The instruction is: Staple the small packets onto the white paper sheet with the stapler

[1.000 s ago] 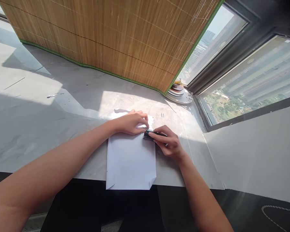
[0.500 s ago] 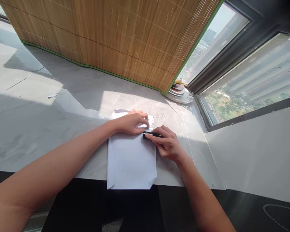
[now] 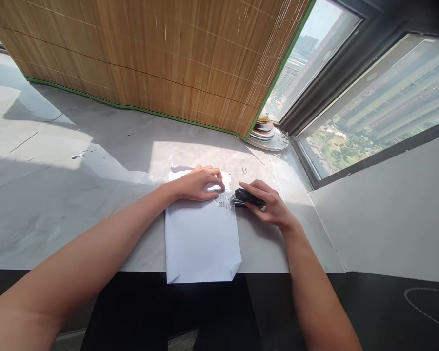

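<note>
The left hand (image 3: 201, 185) lies over the upper part of the white paper (image 3: 203, 243), seemingly to keep it from sliding; whether its curled fingers pinch anything cannot be told. At the paper's right edge, the right hand (image 3: 270, 204) grips a black stapler (image 3: 246, 196), nose toward thin wire staples (image 3: 224, 202). The paper's creased near end overhangs the smooth, marbled counter (image 3: 267, 248).

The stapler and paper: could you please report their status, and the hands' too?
Left hand resting on white paper. Right hand gripping black stapler, nose at paper's right edge. Staple rows between left hand and stapler's nose.
</note>
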Tool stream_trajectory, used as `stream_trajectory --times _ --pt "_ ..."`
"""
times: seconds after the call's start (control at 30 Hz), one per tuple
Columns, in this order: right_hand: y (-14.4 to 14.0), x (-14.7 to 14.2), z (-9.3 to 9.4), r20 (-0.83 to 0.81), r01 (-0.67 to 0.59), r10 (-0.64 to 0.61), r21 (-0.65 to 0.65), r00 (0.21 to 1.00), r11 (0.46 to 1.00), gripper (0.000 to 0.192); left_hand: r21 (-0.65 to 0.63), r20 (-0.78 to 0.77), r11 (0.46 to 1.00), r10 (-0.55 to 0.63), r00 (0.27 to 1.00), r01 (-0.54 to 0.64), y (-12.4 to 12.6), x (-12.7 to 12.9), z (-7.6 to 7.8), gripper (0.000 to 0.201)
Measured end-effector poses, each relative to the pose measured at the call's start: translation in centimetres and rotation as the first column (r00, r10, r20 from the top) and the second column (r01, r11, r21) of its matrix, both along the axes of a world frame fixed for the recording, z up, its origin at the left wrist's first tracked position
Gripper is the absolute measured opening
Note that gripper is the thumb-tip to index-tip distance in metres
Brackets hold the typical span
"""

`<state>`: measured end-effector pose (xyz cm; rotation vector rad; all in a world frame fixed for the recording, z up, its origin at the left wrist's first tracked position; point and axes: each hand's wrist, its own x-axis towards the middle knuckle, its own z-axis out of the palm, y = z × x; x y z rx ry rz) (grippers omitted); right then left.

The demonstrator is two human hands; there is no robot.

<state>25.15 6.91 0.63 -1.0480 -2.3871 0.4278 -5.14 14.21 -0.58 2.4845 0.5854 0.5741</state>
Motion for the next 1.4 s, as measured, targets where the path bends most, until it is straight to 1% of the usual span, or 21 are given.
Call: stream_trajectory --times 0.1,0.2,0.23,0.3,0.37,0.4,0.43,0.47,0.57,0.63,0.7,0.77,0.83,0.93,1.03,1.1,1.17,1.23,1.3,1.33,1.4 --pt "0.0 0.0 0.5 0.048 0.115 -0.111 -0.117 0.993 0.986 0.054 -0.078 0.116 0.997 -0.003 0.993 0.013 0.2 0.1 0.0 0.019" --pt "-0.6 -0.2 0.8 0.004 0.347 -0.352 -0.180 0.936 0.920 0.029 -0.211 0.362 0.976 0.137 0.922 -0.063 0.5 0.0 0.3 0.019" --pt "-0.9 -0.2 0.9 -0.020 0.457 -0.468 -0.189 0.883 0.869 0.027 -0.267 0.442 0.959 0.210 0.872 -0.096 0.7 0.0 0.4 0.025" --pt "-1.8 -0.5 1.5 -0.082 0.675 -0.695 -0.179 0.714 0.715 0.030 -0.380 0.557 0.918 0.327 0.763 -0.116 1.0 -0.3 0.6 0.042" --pt "-3.0 -1.8 2.2 -0.166 0.822 -0.832 -0.142 0.529 0.551 0.032 -0.489 0.624 0.871 0.390 0.677 -0.051 1.4 -0.8 0.7 0.058" --pt "-3.6 -2.9 2.6 -0.194 0.849 -0.855 -0.139 0.481 0.509 0.032 -0.542 0.647 0.840 0.411 0.643 0.008 1.6 -1.1 0.8 0.063" --pt "-4.2 -4.4 2.9 -0.208 0.851 -0.857 -0.147 0.472 0.504 0.031 -0.595 0.663 0.800 0.433 0.611 0.079 1.8 -1.5 0.8 0.067" --pt "-4.8 -6.3 3.1 -0.206 0.827 -0.839 -0.169 0.503 0.537 0.028 -0.647 0.672 0.746 0.463 0.577 0.155 2.0 -1.9 0.9 0.070" --pt "-5.9 -13.0 2.5 -0.172 0.670 -0.705 -0.220 0.689 0.709 0.014 -0.756 0.654 0.552 0.611 0.446 0.352 2.5 -3.1 1.4 0.068" --pt "-6.2 -16.9 1.3 -0.159 0.639 -0.661 -0.171 0.733 0.750 0.007 -0.777 0.613 0.463 0.710 0.347 0.427 2.7 -3.7 1.8 0.067" --pt "-6.4 -19.3 0.1 -0.131 0.626 -0.642 -0.143 0.756 0.766 0.007 -0.773 0.584 0.421 0.764 0.274 0.474 2.8 -4.2 2.1 0.065" --pt "-6.9 -19.6 -0.8 -0.101 0.636 -0.646 -0.118 0.756 0.763 0.009 -0.751 0.591 0.420 0.771 0.236 0.509 2.8 -4.3 2.2 0.064" --pt "-7.6 -18.3 -1.3 -0.079 0.652 -0.658 -0.090 0.749 0.753 0.010 -0.717 0.628 0.449 0.748 0.214 0.533 2.9 -4.3 2.1 0.060" --pt "-8.9 -14.5 -1.7 -0.091 0.689 -0.691 -0.053 0.718 0.723 0.010 -0.686 0.664 0.498 0.726 0.178 0.531 2.9 -4.1 2.0 0.046" --pt "-9.8 -10.8 -2.0 -0.126 0.750 -0.745 -0.012 0.655 0.662 0.014 -0.704 0.648 0.497 0.743 0.170 0.508 2.9 -4.0 2.0 0.028" --pt "-10.1 -8.8 -2.0 -0.115 0.762 -0.757 -0.001 0.643 0.648 0.020 -0.715 0.637 0.488 0.750 0.179 0.500 2.9 -4.1 2.1 0.020" --pt "-10.0 -6.8 -1.2 -0.057 0.730 -0.731 -0.041 0.680 0.682 0.031 -0.715 0.637 0.496 0.753 0.166 0.494 3.0 -4.5 2.1 0.020" --pt "-9.4 -4.5 0.1 0.010 0.660 -0.666 -0.140 0.746 0.738 0.046 -0.708 0.637 0.510 0.760 0.129 0.488 3.1 -4.9 2.1 0.027" --pt "-7.7 -2.2 1.6 0.017 0.581 -0.593 -0.223 0.805 0.783 0.047 -0.702 0.632 0.517 0.769 0.095 0.489 3.3 -5.3 2.0 0.033" --pt "-6.5 -1.3 2.1 -0.009 0.552 -0.566 -0.211 0.824 0.807 0.043 -0.701 0.628 0.514 0.774 0.086 0.494 3.4 -5.5 2.0 0.035" --pt "-3.5 -0.1 2.3 -0.102 0.543 -0.548 -0.075 0.830 0.837 0.040 -0.699 0.620 0.508 0.781 0.074 0.503 3.6 -5.9 2.0 0.037"
